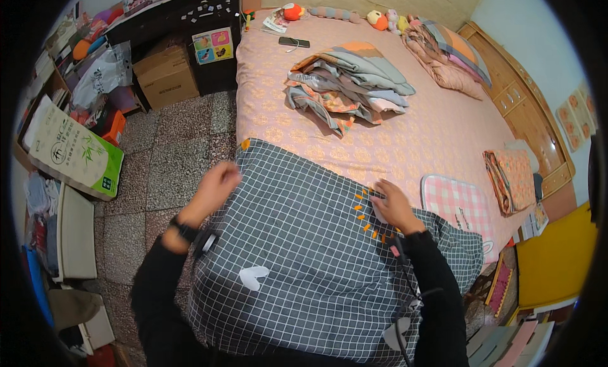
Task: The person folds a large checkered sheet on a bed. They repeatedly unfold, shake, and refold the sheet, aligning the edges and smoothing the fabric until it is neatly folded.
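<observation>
A dark grey checked cloth (294,215) with white hearts and orange marks covers the near part of the bed and hangs down in front of me. My left hand (216,184), blurred, is at the cloth's left edge, over the floor side; whether it touches the cloth I cannot tell. My right hand (392,205) lies at the cloth's upper edge by the orange marks, fingers bent; its grip is unclear. Beyond lies the pink patterned bed sheet (266,91), with a crumpled pile of grey and orange bedding (351,82) on it.
A black phone (294,43) and plush toys (377,21) lie at the far side. On the right are a pink checked mat (451,196), a folded floral cloth (510,181) and the wooden headboard (527,101). Left stand a cardboard box (166,77) and a tissue pack (76,148).
</observation>
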Demonstrator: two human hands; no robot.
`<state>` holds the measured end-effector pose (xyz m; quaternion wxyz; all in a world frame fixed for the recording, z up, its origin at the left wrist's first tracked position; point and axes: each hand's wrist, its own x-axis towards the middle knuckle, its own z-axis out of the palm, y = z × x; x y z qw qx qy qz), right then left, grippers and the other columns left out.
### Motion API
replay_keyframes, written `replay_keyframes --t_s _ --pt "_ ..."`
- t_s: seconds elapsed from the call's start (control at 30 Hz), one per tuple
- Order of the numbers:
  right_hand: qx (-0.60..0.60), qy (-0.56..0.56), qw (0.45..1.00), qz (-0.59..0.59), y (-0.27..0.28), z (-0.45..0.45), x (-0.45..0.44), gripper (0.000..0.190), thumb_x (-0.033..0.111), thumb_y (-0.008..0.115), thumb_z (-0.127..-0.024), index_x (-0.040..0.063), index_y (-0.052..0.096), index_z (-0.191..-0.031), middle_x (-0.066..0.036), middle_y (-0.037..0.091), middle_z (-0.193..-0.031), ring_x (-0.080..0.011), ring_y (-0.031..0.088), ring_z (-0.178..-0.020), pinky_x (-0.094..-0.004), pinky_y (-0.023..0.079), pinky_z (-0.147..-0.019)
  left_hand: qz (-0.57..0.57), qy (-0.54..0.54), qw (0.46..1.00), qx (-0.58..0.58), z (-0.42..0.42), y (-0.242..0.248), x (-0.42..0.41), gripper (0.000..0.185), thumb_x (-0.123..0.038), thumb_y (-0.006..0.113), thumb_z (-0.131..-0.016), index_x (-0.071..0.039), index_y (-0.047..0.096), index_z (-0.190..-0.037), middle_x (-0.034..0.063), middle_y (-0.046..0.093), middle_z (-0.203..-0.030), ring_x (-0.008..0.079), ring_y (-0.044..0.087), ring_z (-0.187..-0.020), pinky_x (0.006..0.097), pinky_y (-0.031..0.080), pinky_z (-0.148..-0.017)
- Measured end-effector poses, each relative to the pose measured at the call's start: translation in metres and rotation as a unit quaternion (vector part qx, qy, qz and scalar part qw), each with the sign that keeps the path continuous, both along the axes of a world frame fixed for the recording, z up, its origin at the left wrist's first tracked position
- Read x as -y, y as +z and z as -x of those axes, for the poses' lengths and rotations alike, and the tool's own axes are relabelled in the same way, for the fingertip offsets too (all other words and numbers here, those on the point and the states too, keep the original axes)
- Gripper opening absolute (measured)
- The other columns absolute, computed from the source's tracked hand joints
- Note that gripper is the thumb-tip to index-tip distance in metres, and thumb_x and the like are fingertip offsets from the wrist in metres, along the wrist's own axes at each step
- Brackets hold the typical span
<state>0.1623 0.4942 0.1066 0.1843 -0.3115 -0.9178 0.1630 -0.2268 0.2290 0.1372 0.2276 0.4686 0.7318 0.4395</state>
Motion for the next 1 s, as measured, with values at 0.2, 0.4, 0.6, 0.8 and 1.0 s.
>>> replay_keyframes --t_s 0.2,0.4,0.6,0.8,1.0 --pt "0.131 -0.020 0.986 0.098 -0.017 0.064 -0.004 0.072 0.050 0.078 -0.069 -0.003 0.058 -0.112 -0.025 0.062 -0.100 -0.0378 0.059 -0.098 -0.0431 0.047 -0.082 0.415 -0.238 0.781 0.402 -0.128 0.075 0.240 0.029 -0.025 0.054 -0.096 -0.001 0.063 -0.110 0.0116 0.069 -0.094 0.0201 0.069 -0.087 0.0285 0.056 -0.074" --pt "0.173 0.036 0.944 0.279 0.035 0.067 -0.023 0.043 0.039 0.077 -0.077 -0.004 0.069 -0.076 -0.007 0.059 -0.060 -0.0137 0.053 -0.061 -0.0326 0.043 -0.061 0.385 -0.224 0.810 0.382 -0.249 -0.024 0.281 0.052 -0.040 0.040 -0.101 0.000 0.046 -0.133 0.0132 0.060 -0.118 0.0211 0.058 -0.109 0.0340 0.047 -0.093" --pt "-0.070 0.078 0.901 0.420 0.119 0.029 0.020 0.027 0.024 0.063 -0.092 -0.001 0.068 -0.102 0.001 0.066 -0.083 -0.0056 0.056 -0.070 -0.0225 0.046 -0.064 0.278 -0.067 0.667 0.688 -0.270 -0.022 0.244 0.067 -0.041 0.047 -0.098 0.014 0.033 -0.134 0.0234 0.049 -0.131 0.0245 0.051 -0.120 0.0279 0.042 -0.101" --pt "-0.248 -0.044 0.899 0.359 0.265 -0.039 0.028 0.034 0.030 0.057 -0.095 -0.002 0.064 -0.105 -0.006 0.068 -0.090 -0.0147 0.062 -0.076 -0.0296 0.051 -0.071 0.186 -0.076 0.874 0.443 -0.237 0.081 0.240 0.068 -0.034 0.069 -0.087 0.005 0.041 -0.135 0.0146 0.045 -0.138 0.0253 0.046 -0.124 0.0350 0.039 -0.103" --pt "-0.477 0.011 0.831 0.285 0.441 -0.164 0.028 0.038 0.036 0.051 -0.097 0.002 0.064 -0.106 -0.009 0.069 -0.095 -0.0211 0.065 -0.081 -0.0355 0.053 -0.076 -0.273 -0.070 0.860 0.425 -0.174 0.225 0.190 0.048 -0.031 0.053 -0.097 0.003 0.047 -0.130 0.0142 0.057 -0.125 0.0250 0.058 -0.111 0.0380 0.047 -0.094"
